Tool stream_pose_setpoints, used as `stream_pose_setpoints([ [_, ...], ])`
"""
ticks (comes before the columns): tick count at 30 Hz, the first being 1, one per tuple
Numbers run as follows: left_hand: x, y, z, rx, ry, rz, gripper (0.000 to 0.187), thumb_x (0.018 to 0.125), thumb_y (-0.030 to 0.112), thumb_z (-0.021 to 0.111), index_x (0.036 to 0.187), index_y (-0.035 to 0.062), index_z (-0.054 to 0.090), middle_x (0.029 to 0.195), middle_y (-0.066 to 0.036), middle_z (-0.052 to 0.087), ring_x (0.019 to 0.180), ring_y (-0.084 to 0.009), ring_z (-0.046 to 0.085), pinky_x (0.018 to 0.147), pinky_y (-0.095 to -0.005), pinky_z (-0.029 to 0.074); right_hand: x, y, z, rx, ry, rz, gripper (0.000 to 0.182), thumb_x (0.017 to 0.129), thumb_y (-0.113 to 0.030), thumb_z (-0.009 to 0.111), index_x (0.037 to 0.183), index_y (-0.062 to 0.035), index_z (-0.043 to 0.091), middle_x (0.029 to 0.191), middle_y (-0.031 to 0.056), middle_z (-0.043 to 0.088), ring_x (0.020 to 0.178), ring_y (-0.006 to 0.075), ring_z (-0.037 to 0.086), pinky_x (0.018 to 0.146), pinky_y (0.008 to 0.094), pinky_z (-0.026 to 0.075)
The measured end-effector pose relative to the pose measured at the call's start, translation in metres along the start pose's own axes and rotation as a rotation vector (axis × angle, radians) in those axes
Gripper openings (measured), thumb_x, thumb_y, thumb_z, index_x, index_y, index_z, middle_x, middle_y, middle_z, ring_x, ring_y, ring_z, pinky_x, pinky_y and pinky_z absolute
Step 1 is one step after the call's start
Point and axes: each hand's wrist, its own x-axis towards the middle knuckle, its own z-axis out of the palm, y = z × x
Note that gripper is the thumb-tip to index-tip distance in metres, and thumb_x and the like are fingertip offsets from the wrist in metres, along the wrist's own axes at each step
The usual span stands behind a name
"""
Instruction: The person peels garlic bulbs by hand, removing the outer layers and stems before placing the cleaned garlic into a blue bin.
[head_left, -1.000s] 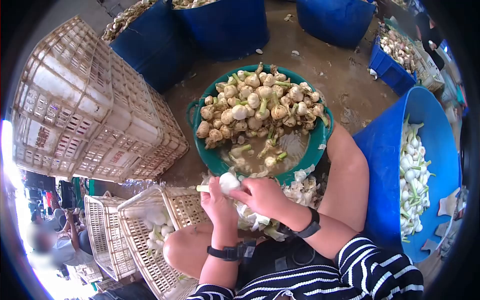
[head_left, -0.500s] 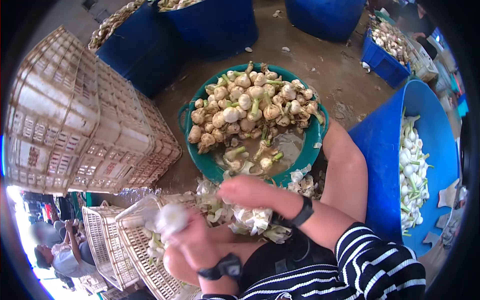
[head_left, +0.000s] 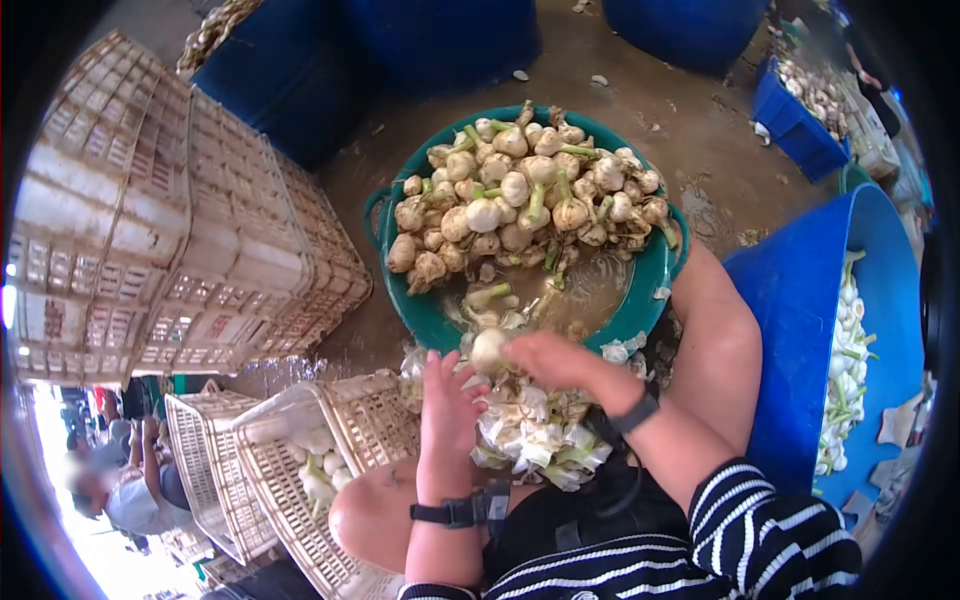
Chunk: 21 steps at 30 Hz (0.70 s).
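My right hand [head_left: 548, 360] has its fingers closed on a whitish garlic bulb [head_left: 489, 350] at the near rim of a green tub [head_left: 425, 318]. The fingertips are partly hidden, and the bulb is slightly blurred. Just left of and below it, my left hand [head_left: 448, 408] is held up with its fingers apart and nothing in it. Inside the tub, unpeeled garlic bulbs [head_left: 515, 190] with soil on them are heaped above muddy water [head_left: 590, 290]. Papery garlic skins [head_left: 540, 430] are piled in front of me, below both hands.
A white crate [head_left: 375, 425] at my left knee holds cleaned garlic bulbs [head_left: 322, 472]. Stacked dirty crates [head_left: 180, 230] rise at left. A blue barrel [head_left: 790, 330] with cleaned garlic lies at right. More blue barrels [head_left: 450, 45] stand behind. Another person [head_left: 140, 495] sits at far left.
My left hand has let go of a white garlic bulb by the crate and moved right, opening. My right hand has moved right and up to the tub's rim, where it holds a bulb.
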Motion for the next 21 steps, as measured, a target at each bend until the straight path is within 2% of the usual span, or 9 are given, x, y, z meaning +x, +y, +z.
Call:
stream_pose_setpoints([
  [1, 0.004, -0.002, -0.001, 0.086, -0.176, -0.116, 0.037, 0.087, 0.036, 0.052, 0.110, 0.0069, 0.053, 0.083, -0.001, 0.055, 0.066, -0.0084, 0.047, 0.054, -0.0222, 0.037, -0.014, -0.027, 0.002, -0.084, 0.028, -0.104, 0.040, 0.087, -0.038, 0.044, 0.082, -0.0025, 0.062, 0.077, 0.0185, 0.062, 0.072, 0.0359, 0.058, 0.065, 0.0397, 0.046],
  [5, -0.008, -0.003, 0.010, 0.379, -0.066, 0.026, 0.032, 0.084, 0.034, 0.056, 0.102, 0.0072, 0.059, 0.072, 0.003, 0.055, 0.057, -0.0048, 0.045, 0.047, -0.0206, 0.033, -0.050, -0.076, -0.001, 0.023, -0.022, 0.050, 0.030, 0.087, -0.026, 0.047, 0.073, -0.0018, 0.058, 0.069, 0.0138, 0.059, 0.059, 0.0343, 0.054, 0.057, 0.0399, 0.045],
  [7, -0.009, -0.011, 0.008, 0.380, -0.038, 0.124, 0.029, 0.083, 0.030, 0.058, 0.100, 0.0065, 0.061, 0.069, 0.004, 0.055, 0.052, -0.0037, 0.044, 0.043, -0.0195, 0.030, -0.053, -0.070, 0.011, -0.494, 0.108, -0.242, 0.028, 0.085, -0.024, 0.048, 0.069, -0.0039, 0.058, 0.067, 0.0102, 0.058, 0.056, 0.0280, 0.056, 0.055, 0.0386, 0.046],
  [11, -0.015, -0.016, 0.003, 0.396, -0.059, 0.120, 0.032, 0.082, 0.025, 0.057, 0.105, 0.0039, 0.059, 0.077, 0.000, 0.058, 0.061, -0.0060, 0.051, 0.049, -0.0202, 0.036, -0.045, -0.052, 0.021, -0.337, 0.099, -0.092, 0.025, 0.085, -0.023, 0.048, 0.074, -0.0048, 0.060, 0.067, 0.0077, 0.060, 0.056, 0.0197, 0.058, 0.050, 0.0339, 0.047],
  [13, -0.017, -0.019, 0.003, 0.153, -0.187, 0.168, 0.036, 0.082, 0.022, 0.055, 0.112, 0.0012, 0.055, 0.084, -0.003, 0.059, 0.073, -0.0116, 0.056, 0.061, -0.0228, 0.044, -0.046, -0.058, 0.010, 0.889, -0.146, 0.533, 0.024, 0.088, -0.023, 0.047, 0.083, -0.0036, 0.060, 0.067, 0.0061, 0.060, 0.057, 0.0151, 0.059, 0.044, 0.0291, 0.046],
  [15, -0.016, -0.016, -0.002, 0.175, -0.279, 0.249, 0.041, 0.083, 0.026, 0.054, 0.115, 0.0013, 0.053, 0.090, -0.007, 0.060, 0.078, -0.0145, 0.057, 0.066, -0.0256, 0.045, -0.054, -0.061, 0.011, 0.948, -0.105, 0.548, 0.026, 0.090, -0.023, 0.046, 0.089, -0.0004, 0.058, 0.067, 0.0078, 0.060, 0.055, 0.0156, 0.057, 0.043, 0.0244, 0.045],
  [19, -0.031, 0.005, 0.006, 0.201, -0.315, 0.107, 0.051, 0.085, 0.034, 0.049, 0.124, 0.0015, 0.048, 0.101, -0.011, 0.060, 0.086, -0.0165, 0.058, 0.073, -0.0282, 0.046, -0.065, -0.052, 0.013, 0.600, -0.023, 0.073, 0.025, 0.089, -0.023, 0.050, 0.085, -0.0009, 0.062, 0.065, 0.0012, 0.058, 0.058, 0.0114, 0.055, 0.050, 0.0273, 0.044],
  [20, -0.005, 0.008, -0.015, 0.758, -0.346, 0.113, 0.050, 0.084, 0.028, 0.053, 0.126, 0.0014, 0.046, 0.108, -0.010, 0.058, 0.092, -0.0155, 0.056, 0.077, -0.0275, 0.045, -0.062, -0.044, 0.019, 0.261, 0.222, -0.167, 0.024, 0.087, -0.023, 0.052, 0.084, -0.0010, 0.063, 0.065, -0.0005, 0.057, 0.057, 0.0113, 0.053, 0.053, 0.0283, 0.044],
  [21, -0.014, 0.008, -0.008, 0.765, -0.352, 0.112, 0.050, 0.084, 0.028, 0.053, 0.126, 0.0014, 0.046, 0.108, -0.010, 0.058, 0.092, -0.0155, 0.056, 0.077, -0.0275, 0.045, -0.061, -0.039, 0.022, -0.089, 0.459, -0.398, 0.024, 0.086, -0.022, 0.054, 0.082, -0.0010, 0.064, 0.065, -0.0022, 0.057, 0.056, 0.0112, 0.052, 0.055, 0.0293, 0.043],
])
